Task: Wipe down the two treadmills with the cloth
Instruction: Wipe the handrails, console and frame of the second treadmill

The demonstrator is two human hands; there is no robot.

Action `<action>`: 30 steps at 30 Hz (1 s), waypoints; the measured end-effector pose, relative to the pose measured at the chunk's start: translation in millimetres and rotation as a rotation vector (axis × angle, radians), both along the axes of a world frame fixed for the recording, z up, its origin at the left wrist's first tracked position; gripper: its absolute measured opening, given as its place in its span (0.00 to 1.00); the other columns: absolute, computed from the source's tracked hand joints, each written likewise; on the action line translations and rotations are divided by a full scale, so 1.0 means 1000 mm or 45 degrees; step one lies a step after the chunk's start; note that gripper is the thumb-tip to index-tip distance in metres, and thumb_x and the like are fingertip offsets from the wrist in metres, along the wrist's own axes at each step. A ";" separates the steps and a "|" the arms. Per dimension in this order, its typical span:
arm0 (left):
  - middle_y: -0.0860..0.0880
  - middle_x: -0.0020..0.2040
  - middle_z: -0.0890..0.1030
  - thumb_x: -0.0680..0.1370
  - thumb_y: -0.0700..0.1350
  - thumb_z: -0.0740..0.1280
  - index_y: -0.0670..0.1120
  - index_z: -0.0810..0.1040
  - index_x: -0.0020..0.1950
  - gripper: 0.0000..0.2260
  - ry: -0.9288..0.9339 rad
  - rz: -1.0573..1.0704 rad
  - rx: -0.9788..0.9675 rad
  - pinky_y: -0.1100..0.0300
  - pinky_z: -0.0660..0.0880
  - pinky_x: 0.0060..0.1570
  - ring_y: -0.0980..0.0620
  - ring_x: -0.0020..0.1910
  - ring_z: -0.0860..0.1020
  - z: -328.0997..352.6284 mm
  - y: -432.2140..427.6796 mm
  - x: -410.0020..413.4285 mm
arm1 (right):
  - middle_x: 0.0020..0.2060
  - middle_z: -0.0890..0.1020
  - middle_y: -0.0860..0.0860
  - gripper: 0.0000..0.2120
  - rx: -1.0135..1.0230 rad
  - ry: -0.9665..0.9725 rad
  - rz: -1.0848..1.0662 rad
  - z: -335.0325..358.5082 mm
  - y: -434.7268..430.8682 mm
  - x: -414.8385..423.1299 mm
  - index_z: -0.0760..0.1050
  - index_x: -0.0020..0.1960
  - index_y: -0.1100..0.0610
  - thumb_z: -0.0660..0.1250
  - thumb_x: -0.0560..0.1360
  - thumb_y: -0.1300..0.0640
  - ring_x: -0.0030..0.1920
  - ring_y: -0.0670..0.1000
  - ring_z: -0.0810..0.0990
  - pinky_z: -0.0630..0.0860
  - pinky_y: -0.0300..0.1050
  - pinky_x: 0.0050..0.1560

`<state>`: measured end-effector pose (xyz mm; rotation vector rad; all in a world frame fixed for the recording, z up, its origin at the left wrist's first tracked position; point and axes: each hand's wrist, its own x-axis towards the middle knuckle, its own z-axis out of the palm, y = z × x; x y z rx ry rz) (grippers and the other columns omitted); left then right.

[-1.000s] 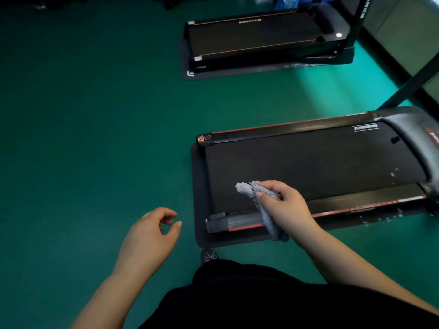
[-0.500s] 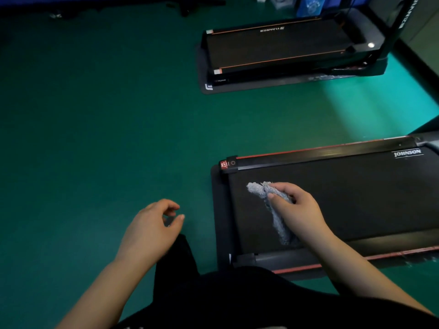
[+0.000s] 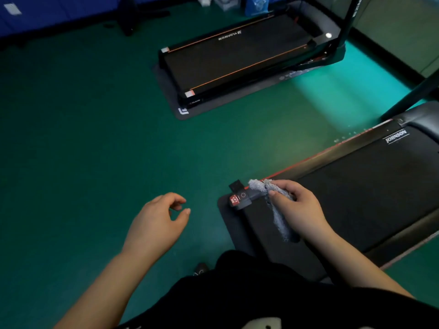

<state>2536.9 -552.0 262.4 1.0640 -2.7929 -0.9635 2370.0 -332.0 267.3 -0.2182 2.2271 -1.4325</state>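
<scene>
Your right hand (image 3: 300, 208) clamps the cloth (image 3: 266, 187) on the near treadmill (image 3: 370, 186), by its red tag (image 3: 235, 200). Left hand (image 3: 158, 223) idle, fingers loosely curled. Press flat; overlap strokes away from the tag.

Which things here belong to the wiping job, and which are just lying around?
Job: cloth, held in the right hand; near treadmill; far treadmill.
Lying about: blue bag beyond the far treadmill; floor mat under it.
</scene>
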 end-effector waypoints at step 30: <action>0.60 0.46 0.78 0.74 0.51 0.69 0.57 0.76 0.51 0.07 -0.148 -0.611 0.082 0.57 0.74 0.51 0.58 0.46 0.76 -0.019 -0.326 -0.518 | 0.39 0.83 0.40 0.09 0.140 0.014 -0.579 -0.009 -0.265 -0.400 0.80 0.42 0.44 0.68 0.74 0.59 0.39 0.39 0.79 0.73 0.37 0.44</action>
